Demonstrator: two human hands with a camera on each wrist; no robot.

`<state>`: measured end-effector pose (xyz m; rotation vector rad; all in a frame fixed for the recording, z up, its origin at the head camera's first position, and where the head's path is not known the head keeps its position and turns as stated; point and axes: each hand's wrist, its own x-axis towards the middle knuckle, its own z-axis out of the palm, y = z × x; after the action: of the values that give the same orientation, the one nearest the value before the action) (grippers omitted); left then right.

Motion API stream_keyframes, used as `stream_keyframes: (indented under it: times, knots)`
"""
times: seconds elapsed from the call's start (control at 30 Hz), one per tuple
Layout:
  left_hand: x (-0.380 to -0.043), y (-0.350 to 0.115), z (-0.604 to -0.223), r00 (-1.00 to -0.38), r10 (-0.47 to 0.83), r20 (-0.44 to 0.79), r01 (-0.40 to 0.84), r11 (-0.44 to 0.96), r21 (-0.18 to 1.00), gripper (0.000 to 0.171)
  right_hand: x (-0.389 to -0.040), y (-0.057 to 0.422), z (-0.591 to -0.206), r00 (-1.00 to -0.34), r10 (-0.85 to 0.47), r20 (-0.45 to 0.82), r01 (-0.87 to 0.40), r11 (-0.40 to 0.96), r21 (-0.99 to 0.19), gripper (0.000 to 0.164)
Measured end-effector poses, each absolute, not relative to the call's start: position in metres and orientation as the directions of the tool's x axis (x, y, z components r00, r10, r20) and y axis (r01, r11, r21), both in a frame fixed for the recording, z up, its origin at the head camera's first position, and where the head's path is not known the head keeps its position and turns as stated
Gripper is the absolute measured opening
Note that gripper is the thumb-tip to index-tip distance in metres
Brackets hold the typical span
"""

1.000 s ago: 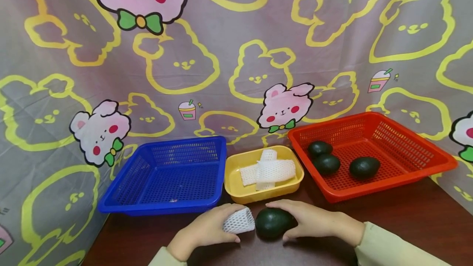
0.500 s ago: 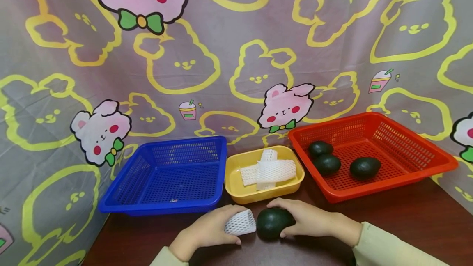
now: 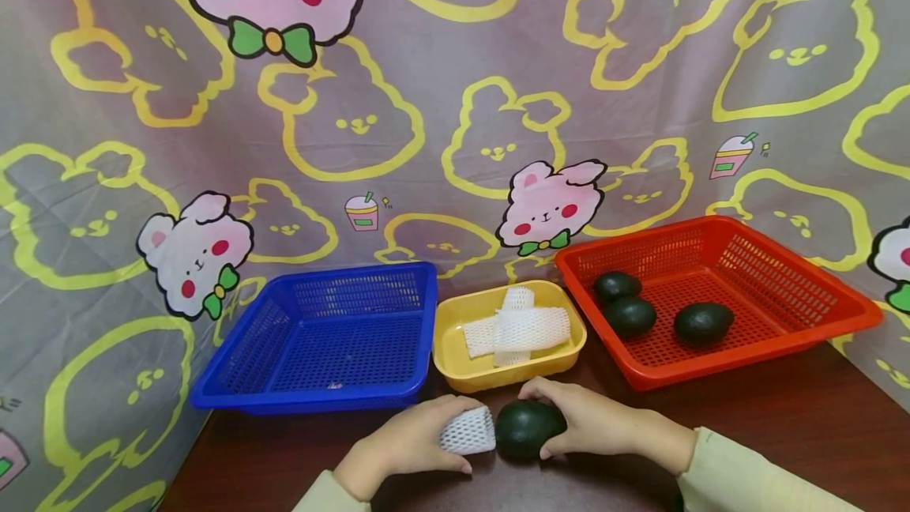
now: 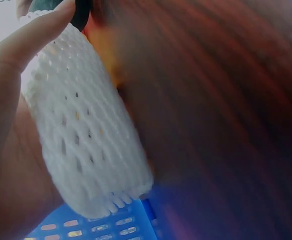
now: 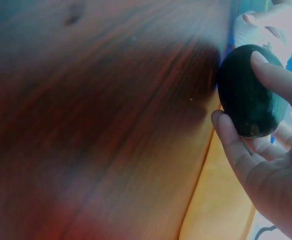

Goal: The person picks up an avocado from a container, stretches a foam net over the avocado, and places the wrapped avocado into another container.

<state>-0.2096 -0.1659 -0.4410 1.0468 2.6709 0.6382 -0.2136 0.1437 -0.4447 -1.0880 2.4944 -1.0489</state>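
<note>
My left hand (image 3: pixel 412 442) grips a white foam net sleeve (image 3: pixel 469 431), its mesh tube plain in the left wrist view, with the thumb laid along one side. My right hand (image 3: pixel 593 421) holds a dark green avocado (image 3: pixel 528 429) between thumb and fingers, with its rounded end toward the sleeve. Sleeve and avocado face each other end to end, close together in the head view, low over the front of the table. In the right wrist view the avocado (image 5: pixel 248 92) sits between thumb and fingertips, and the left hand shows behind it.
Behind the hands, a yellow tray (image 3: pixel 451 366) bears more white foam net sleeves (image 3: pixel 529 328). A blue basket (image 3: pixel 313 400) stands to its left. The red basket (image 3: pixel 753 362) at right holds several avocados (image 3: pixel 702 323). All stand on a dark wooden table (image 3: pixel 284 457) before a patterned cloth (image 3: pixel 441 46).
My left hand has shifted slightly right with the foam net sleeve, toward the avocado. The right hand's fingers have moved slightly up and back along the avocado. The baskets and tray have stayed put.
</note>
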Motion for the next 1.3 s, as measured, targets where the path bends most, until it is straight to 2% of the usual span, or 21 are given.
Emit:
stream_keyframes:
  times: [0.23,0.7,1.0,1.3]
  knots:
    - [-0.212,-0.161,-0.442,-0.714,0.699,-0.04,0.616,0.654,0.439,0.072,-0.212,0.145,-0.442,-0.69,-0.722,0.05,-0.544,0.471,-0.694,0.073]
    - [-0.215,-0.152,-0.439,-0.727,0.682,-0.084,0.599,0.689,0.408,0.069,-0.212,0.151,-0.442,-0.717,-0.692,0.078,-0.553,0.498,-0.667,0.069]
    - [-0.215,-0.142,-0.44,-0.719,0.694,-0.025,0.636,0.673,0.378,0.063,-0.212,0.151,-0.441,-0.707,-0.699,0.113,-0.58,0.481,-0.657,0.07]
    - [-0.216,-0.13,-0.444,-0.754,0.656,-0.029,0.603,0.71,0.364,0.058,-0.21,0.146,-0.442,-0.704,-0.704,0.094,-0.567,0.478,-0.671,0.069]
